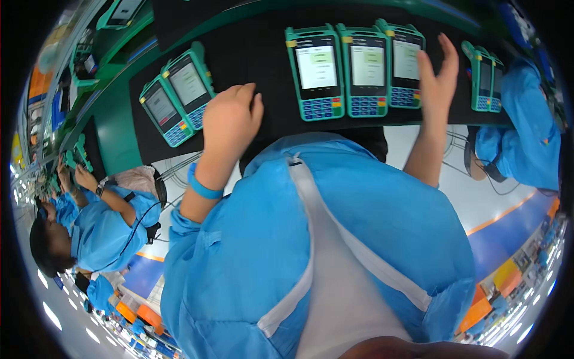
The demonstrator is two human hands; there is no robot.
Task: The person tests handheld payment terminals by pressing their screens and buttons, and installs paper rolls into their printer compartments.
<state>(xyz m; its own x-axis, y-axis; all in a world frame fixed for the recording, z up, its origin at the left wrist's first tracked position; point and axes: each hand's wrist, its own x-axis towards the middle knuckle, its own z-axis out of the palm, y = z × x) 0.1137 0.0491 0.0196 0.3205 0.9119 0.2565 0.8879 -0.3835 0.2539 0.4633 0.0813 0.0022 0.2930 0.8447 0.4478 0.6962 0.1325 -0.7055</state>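
Three green-cased payment terminals stand side by side at the centre: a left one [317, 69], a middle one [366, 67] and a right one [406, 57]. Each has a lit screen and a blue keypad. My right hand [438, 81] is open at the right terminal's edge, thumb and fingers spread; contact is hard to judge. My left hand [230, 119], fingers curled and seemingly holding nothing, is beside the inner terminal [188, 84] of a tilted pair. Its neighbour, the outer terminal [162, 110], leans farther left and has a greyer screen.
A black mat [251, 48] covers the bench, with a green edge [113, 137] at left. More terminals [485, 81] stand at far right near a co-worker's blue sleeve [520, 102]. Another person [107, 233] sits at left, handling a green part. Cables [179, 173] hang below the bench.
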